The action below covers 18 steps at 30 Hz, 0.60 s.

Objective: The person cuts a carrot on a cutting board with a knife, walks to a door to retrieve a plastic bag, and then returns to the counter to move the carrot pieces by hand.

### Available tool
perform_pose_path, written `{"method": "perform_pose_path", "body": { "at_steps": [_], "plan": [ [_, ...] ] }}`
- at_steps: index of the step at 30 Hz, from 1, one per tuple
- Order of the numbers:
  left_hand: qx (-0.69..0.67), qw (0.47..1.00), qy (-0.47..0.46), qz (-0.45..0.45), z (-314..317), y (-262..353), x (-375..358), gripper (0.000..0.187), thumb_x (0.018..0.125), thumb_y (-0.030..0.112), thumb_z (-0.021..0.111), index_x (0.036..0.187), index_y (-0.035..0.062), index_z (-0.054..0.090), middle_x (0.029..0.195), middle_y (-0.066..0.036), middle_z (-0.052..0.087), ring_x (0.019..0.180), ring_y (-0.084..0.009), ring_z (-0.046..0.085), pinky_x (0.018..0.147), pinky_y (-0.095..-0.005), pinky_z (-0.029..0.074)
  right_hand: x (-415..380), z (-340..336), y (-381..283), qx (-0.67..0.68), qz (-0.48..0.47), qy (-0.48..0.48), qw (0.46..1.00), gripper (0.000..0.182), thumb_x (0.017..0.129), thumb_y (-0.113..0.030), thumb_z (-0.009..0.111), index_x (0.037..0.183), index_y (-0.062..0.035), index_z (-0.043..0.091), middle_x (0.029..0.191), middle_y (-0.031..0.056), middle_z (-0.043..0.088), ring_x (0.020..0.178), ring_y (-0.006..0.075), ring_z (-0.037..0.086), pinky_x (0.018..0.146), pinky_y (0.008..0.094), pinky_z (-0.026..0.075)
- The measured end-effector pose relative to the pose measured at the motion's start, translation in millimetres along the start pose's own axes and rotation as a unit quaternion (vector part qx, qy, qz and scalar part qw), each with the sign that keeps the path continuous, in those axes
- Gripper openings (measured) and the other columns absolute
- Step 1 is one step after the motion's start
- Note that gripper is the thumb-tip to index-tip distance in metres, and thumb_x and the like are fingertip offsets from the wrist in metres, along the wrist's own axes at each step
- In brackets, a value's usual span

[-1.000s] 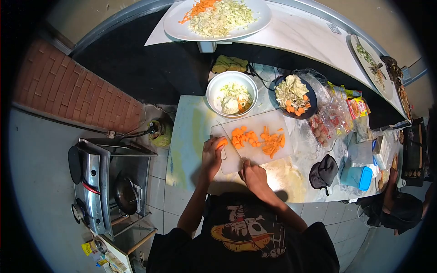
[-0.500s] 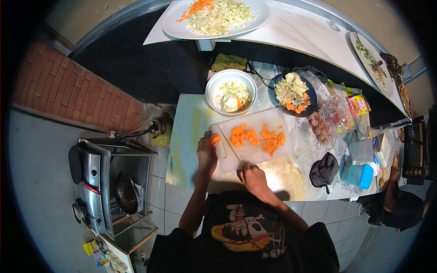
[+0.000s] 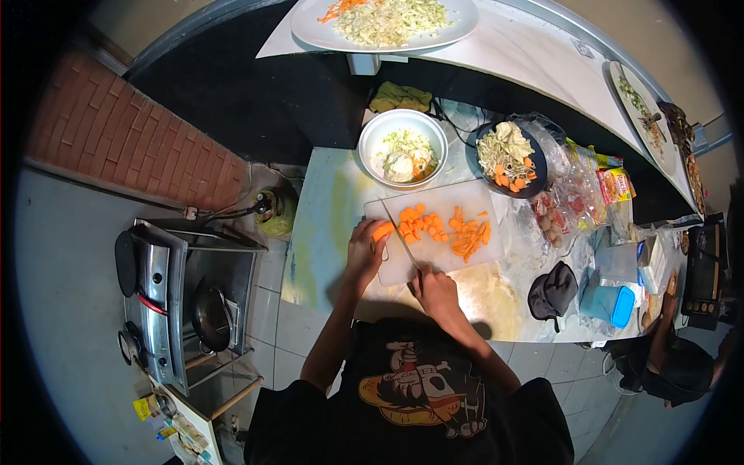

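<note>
While the left hand (image 3: 362, 257) pinches a carrot piece (image 3: 382, 231) over the cutting board (image 3: 399, 271), the right hand (image 3: 435, 293) is clamped round the knife (image 3: 403, 244), which slants away leftward (tip near the white bowl (image 3: 363, 147)). That bowl holds chopped vegetables (image 3: 407, 145); the dark bowl (image 3: 540, 182), sprouts (image 3: 496, 163) and carrot slices (image 3: 518, 183).

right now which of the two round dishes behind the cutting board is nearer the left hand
The white bowl, left of the dark dish. The dark one, topped with carrot slices, stands farther from the left hand.
</note>
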<state>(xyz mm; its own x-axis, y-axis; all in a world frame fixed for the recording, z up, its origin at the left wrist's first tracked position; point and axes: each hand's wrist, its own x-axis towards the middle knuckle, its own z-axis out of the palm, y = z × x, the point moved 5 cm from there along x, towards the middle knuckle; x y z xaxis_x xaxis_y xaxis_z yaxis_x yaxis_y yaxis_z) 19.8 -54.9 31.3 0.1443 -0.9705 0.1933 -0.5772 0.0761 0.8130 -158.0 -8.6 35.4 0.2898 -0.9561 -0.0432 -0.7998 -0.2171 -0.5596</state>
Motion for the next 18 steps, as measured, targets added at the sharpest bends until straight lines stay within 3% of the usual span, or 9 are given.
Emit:
{"method": "perform_pose_path", "body": {
  "at_steps": [5, 7, 18],
  "plan": [
    [0.076, 0.996, -0.011, 0.036, -2, 9, -6, 0.026, 0.088, 0.014, 0.060, 0.112, 0.0060, 0.063, 0.109, -0.013, 0.059, 0.101, -0.0329, 0.055, 0.089, -0.0399, 0.045, 4, -5, 0, -0.009, -0.021, 0.022, 1.000, 0.022, 0.088, -0.020, 0.057, 0.090, 0.0021, 0.060, 0.061, 0.0235, 0.060, 0.059, 0.0413, 0.061, 0.057, 0.0479, 0.051],
    [0.078, 0.996, 0.000, 0.040, -2, 9, -9, 0.026, 0.088, 0.015, 0.059, 0.113, 0.0069, 0.063, 0.109, -0.013, 0.059, 0.101, -0.0325, 0.055, 0.088, -0.0398, 0.046, 5, -5, 0, -0.035, 0.014, -0.054, 0.998, 0.025, 0.088, -0.020, 0.056, 0.098, 0.0022, 0.060, 0.079, 0.0224, 0.062, 0.072, 0.0381, 0.063, 0.065, 0.0455, 0.052],
    [0.087, 0.994, 0.003, 0.065, 1, 0, -10, 0.022, 0.086, 0.011, 0.059, 0.107, 0.0081, 0.066, 0.105, -0.011, 0.063, 0.095, -0.0305, 0.058, 0.084, -0.0391, 0.048, 4, -10, -7, -0.028, -0.027, -0.052, 0.998, 0.028, 0.085, -0.017, 0.058, 0.104, 0.0030, 0.055, 0.080, 0.0213, 0.062, 0.070, 0.0377, 0.063, 0.060, 0.0441, 0.052]
  ]
}}
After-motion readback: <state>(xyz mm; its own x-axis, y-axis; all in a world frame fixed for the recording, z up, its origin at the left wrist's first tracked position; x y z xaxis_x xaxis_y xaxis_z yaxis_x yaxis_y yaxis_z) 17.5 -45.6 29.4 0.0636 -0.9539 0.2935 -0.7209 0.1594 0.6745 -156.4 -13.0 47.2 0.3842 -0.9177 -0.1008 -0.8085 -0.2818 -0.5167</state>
